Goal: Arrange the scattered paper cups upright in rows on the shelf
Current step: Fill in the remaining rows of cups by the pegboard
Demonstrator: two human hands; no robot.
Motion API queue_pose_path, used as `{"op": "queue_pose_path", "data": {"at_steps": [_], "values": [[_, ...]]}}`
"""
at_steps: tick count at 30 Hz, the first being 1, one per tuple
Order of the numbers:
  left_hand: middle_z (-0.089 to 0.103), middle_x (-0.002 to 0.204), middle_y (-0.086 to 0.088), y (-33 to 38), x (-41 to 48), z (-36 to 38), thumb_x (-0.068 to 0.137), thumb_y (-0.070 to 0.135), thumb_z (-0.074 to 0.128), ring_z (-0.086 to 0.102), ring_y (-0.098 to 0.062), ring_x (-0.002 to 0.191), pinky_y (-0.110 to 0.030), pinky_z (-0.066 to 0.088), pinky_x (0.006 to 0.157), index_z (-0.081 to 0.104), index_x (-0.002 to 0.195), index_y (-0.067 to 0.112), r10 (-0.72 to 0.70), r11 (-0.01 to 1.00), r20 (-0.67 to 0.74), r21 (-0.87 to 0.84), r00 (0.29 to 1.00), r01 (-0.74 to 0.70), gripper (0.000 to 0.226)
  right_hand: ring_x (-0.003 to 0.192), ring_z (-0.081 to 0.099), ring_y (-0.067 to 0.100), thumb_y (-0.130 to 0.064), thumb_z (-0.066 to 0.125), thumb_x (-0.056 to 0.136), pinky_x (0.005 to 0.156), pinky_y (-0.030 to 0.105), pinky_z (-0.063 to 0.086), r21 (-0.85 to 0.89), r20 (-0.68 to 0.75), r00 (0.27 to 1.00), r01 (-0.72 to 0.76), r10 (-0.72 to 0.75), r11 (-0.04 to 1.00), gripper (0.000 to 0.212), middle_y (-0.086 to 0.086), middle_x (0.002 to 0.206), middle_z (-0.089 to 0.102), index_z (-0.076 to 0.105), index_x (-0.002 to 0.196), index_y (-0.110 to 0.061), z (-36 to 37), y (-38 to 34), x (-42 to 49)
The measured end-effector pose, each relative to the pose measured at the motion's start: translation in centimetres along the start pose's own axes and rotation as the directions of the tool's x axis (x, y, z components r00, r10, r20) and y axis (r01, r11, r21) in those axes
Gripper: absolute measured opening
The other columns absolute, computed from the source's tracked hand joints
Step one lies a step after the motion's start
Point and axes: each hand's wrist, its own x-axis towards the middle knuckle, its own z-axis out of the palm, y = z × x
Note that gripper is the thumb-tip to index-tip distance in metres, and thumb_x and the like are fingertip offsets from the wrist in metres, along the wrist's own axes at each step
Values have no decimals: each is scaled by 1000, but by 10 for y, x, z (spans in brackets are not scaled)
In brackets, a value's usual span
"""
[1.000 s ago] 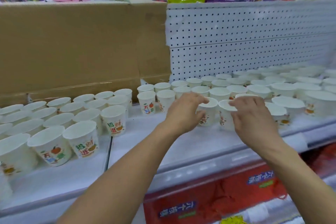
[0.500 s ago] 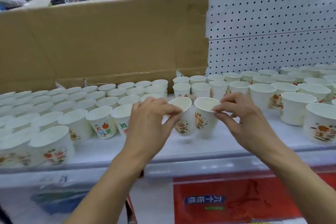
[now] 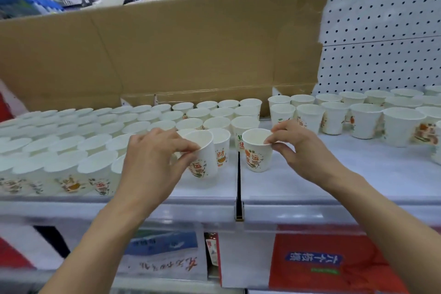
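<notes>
Two white cups with red-and-green print, middle of the frame! The left hand pinches the left cup at its rim, thumb and fingers curled on it. That cup is tilted, just in front of the packed rows filling the left of the shelf. The right hand pinches the right cup by the rim's right side, nearly upright, low over the shelf. Whether its base touches, I can't tell. The two cups are near each other but apart. Looser cups stand at right.
</notes>
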Motion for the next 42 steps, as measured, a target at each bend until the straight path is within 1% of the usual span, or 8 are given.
{"op": "queue_pose_path", "data": {"at_steps": [8, 14, 18, 30, 33, 37, 40, 42], "values": [[66, 90, 17, -30, -9, -11, 81, 38, 70, 50, -11, 90, -31, 23, 84, 74, 94, 38, -21, 996, 119, 88, 993, 10, 14, 101, 56, 16, -3, 63, 88, 88, 25, 43, 44, -7, 1000, -13, 13, 999, 19, 0, 115, 62, 73, 99, -15, 9, -7, 7], [67, 103, 16, -38, -10, -13, 87, 41, 63, 50, -11, 103, -35, 26, 97, 71, 105, 41, -39, 984, 177, 179, 983, 7, 20, 115, 50, 12, -6, 61, 90, 99, 31, 44, 51, -16, 999, -41, 41, 998, 40, -5, 130, 55, 61, 124, -26, 14, -9, 2], [67, 100, 15, -45, -11, -16, 88, 42, 62, 50, -11, 102, -35, 25, 96, 71, 105, 41, -7, 981, 182, 192, 983, -29, 20, 120, 47, 11, -8, 63, 89, 101, 31, 42, 46, -54, 998, -36, 39, 998, 45, -5, 132, 52, 55, 129, -28, 18, -13, -2], [64, 91, 21, -51, -15, -14, 87, 45, 61, 47, -6, 92, -27, 22, 84, 70, 103, 42, 51, 998, 203, 34, 978, -59, 19, 120, 47, 12, -10, 66, 87, 99, 27, 38, 81, -121, 990, -68, 78, 994, 38, -4, 130, 54, 60, 124, -21, 19, -32, -12], [62, 94, 23, -51, -15, -13, 81, 51, 64, 48, -4, 95, -27, 24, 87, 66, 110, 43, 68, 998, 212, 0, 975, -70, 31, 121, 47, 13, -10, 66, 87, 101, 25, 35, 83, -129, 988, -79, 89, 993, 38, -3, 130, 54, 61, 123, -20, 20, -38, -15], [61, 114, 20, -68, -13, -31, 60, 72, 66, 55, -9, 111, -48, 39, 101, 54, 125, 44, 62, 984, 189, -177, 980, -28, 72, 120, 49, 14, -11, 67, 86, 100, 27, 38, 96, -215, 974, -51, 70, 994, 37, -1, 126, 57, 61, 122, -18, 23, -53, -19], [58, 123, 18, -87, -19, -45, 62, 71, 66, 53, -11, 117, -54, 41, 100, 54, 127, 40, 0, 986, 114, -164, 993, 19, 72, 116, 52, 14, -19, 68, 86, 95, 33, 46, 160, -253, 968, 43, -1, 986, 38, -3, 123, 60, 59, 123, -18, 34, -81, -19], [57, 121, 20, -94, -26, -47, 67, 69, 66, 53, -10, 117, -54, 40, 101, 59, 121, 38, -27, 990, 98, -137, 995, 40, 64, 117, 50, 11, -28, 68, 85, 96, 30, 46, 197, -191, 981, 84, -46, 977, 45, -5, 125, 58, 55, 127, -21, 47, -105, -17]]}}
